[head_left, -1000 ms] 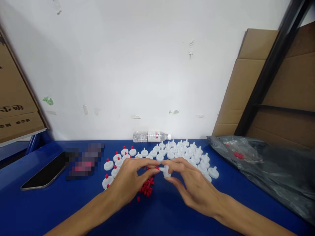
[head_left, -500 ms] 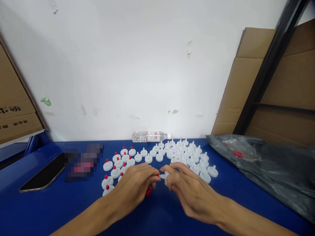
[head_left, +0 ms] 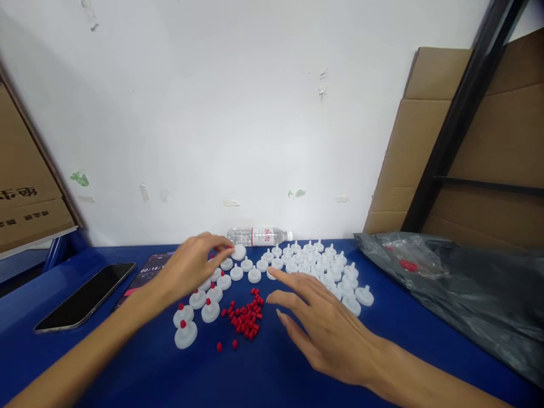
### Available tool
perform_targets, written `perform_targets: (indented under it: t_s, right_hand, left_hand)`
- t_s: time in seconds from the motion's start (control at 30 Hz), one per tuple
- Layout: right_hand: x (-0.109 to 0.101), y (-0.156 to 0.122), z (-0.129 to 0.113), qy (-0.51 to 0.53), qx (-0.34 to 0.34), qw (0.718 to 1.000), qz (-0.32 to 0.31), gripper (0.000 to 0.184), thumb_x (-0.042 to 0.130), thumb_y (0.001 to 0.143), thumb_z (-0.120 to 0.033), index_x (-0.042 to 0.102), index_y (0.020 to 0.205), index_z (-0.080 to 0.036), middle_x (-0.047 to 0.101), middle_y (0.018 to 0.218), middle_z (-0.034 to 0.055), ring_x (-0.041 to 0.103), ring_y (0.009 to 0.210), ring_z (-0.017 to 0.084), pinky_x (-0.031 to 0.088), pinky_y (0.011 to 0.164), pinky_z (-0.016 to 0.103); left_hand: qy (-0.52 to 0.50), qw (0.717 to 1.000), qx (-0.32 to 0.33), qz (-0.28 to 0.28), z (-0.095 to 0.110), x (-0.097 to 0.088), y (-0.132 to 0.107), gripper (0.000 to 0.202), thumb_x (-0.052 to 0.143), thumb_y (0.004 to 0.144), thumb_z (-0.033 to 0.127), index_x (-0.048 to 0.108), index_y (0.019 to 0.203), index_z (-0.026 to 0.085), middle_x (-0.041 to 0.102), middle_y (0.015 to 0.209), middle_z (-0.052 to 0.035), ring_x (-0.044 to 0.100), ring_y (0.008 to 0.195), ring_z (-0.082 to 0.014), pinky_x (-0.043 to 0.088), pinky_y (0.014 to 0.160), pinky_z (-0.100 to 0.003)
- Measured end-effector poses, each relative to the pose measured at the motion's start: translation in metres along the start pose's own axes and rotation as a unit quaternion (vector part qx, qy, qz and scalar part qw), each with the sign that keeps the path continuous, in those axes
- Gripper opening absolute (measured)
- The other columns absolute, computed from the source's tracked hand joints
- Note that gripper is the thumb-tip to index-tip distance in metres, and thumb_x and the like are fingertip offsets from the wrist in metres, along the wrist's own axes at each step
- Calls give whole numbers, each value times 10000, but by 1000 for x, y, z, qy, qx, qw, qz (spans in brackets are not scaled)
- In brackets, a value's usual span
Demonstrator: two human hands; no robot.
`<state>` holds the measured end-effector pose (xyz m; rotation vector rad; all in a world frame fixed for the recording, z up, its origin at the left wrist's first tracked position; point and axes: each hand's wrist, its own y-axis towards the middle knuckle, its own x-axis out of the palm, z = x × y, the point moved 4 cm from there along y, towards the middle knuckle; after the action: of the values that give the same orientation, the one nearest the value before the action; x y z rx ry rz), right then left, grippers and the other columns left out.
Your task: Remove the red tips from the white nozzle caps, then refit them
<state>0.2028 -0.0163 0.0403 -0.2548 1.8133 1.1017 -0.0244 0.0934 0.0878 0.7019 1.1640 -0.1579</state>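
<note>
While my left hand [head_left: 191, 269] pinches a white cap [head_left: 238, 253] beyond the red plug pile [head_left: 246, 317], my right hand [head_left: 317, 323], open, hovers nearer that pile.

Two bare forearms enter from the lower left and lower right corners of the frame, uncovered right to its edge. The left grip [head_left: 189, 267] and right grip [head_left: 325, 331] are bare too, with long, slender fingers; nails show on the right one's fingertips.
</note>
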Motion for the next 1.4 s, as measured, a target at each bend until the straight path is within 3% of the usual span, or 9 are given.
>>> perform_targets:
  t_s: [0.13, 0.3, 0.5, 0.6, 0.73, 0.87, 1.03, 1.2, 1.4]
  right_hand:
    - [-5, -2, 2, -7, -30, 999, 10, 345, 479, 930, -74, 540, 1239, -214, 508, 1476, 121, 558, 1238, 245, 493, 1041, 459]
    - [-5, -2, 3, -22, -55, 998, -16, 400, 491, 859, -32, 558, 1211, -208, 494, 1492, 126, 562, 1217, 252, 489, 1023, 466]
    - [-8, -1, 3, -37, -61, 997, -11, 388, 500, 840, -22, 573, 1179, -195, 505, 1474, 137, 554, 1220, 256, 483, 1019, 455]
    - [-7, -2, 4, -40, -58, 997, -14, 380, 497, 848, -25, 576, 1176, -200, 507, 1467, 138, 553, 1231, 253, 475, 1019, 454]
    - [-7, -2, 4, -43, -59, 997, -13, 327, 486, 871, -37, 588, 1137, -198, 531, 1438, 140, 566, 1225, 248, 464, 1027, 458]
    - [-10, 0, 4, -47, -48, 998, 7, 282, 491, 914, -72, 599, 1142, -197, 590, 1378, 138, 585, 1223, 245, 442, 1067, 480]
    - [-11, 3, 6, -57, 6, 998, 0, 299, 486, 1007, -213, 598, 1281, -255, 497, 1504, 157, 516, 1353, 278, 425, 1099, 532]
    - [-5, 3, 6, -55, 15, 998, -30, 299, 526, 1016, -315, 616, 1302, -317, 492, 1514, 107, 620, 1208, 274, 510, 999, 496]
    - [-4, 2, 9, -64, 23, 998, -10, 248, 482, 1029, -287, 675, 1184, -285, 635, 1262, 128, 640, 1087, 271, 516, 925, 478]
  left_hand:
    - [78, 996, -25, -39, -40, 7, 38, 350, 450, 991, 405, 722, 1086, 207, 743, 964, -78, 656, 937, -259, 467, 748, -326]
    - [99, 986, 4, -137, -50, 38, 64, 231, 560, 877, 305, 773, 939, 242, 749, 908, -62, 674, 878, -258, 461, 678, -299]
    - [108, 984, 31, -137, -26, 45, 58, 378, 476, 952, 440, 753, 1093, 225, 688, 1066, -140, 646, 964, -298, 493, 747, -357]
    - [97, 986, 46, -128, -12, 49, 56, 399, 496, 943, 513, 762, 1030, 229, 662, 1108, -139, 630, 997, -296, 495, 765, -358]
    - [75, 987, 53, -131, -8, 53, 60, 252, 603, 887, 409, 757, 824, 220, 718, 942, -101, 652, 907, -271, 473, 697, -315]
    - [46, 994, 32, -93, -5, 32, 57, 310, 531, 942, 386, 750, 828, 198, 729, 774, -82, 644, 706, -242, 435, 648, -320]
    - [-56, 995, 52, -65, 36, 7, 25, 387, 453, 1013, 446, 770, 927, 242, 767, 856, -4, 651, 706, -162, 448, 655, -263]
    - [-201, 978, 39, -38, 71, 18, -7, 258, 572, 976, 380, 789, 902, 262, 755, 802, 11, 605, 681, -145, 419, 616, -256]
    - [-129, 987, 83, -39, 56, 37, -11, 295, 456, 1047, 318, 740, 1016, 246, 751, 927, -15, 621, 840, -188, 443, 726, -297]
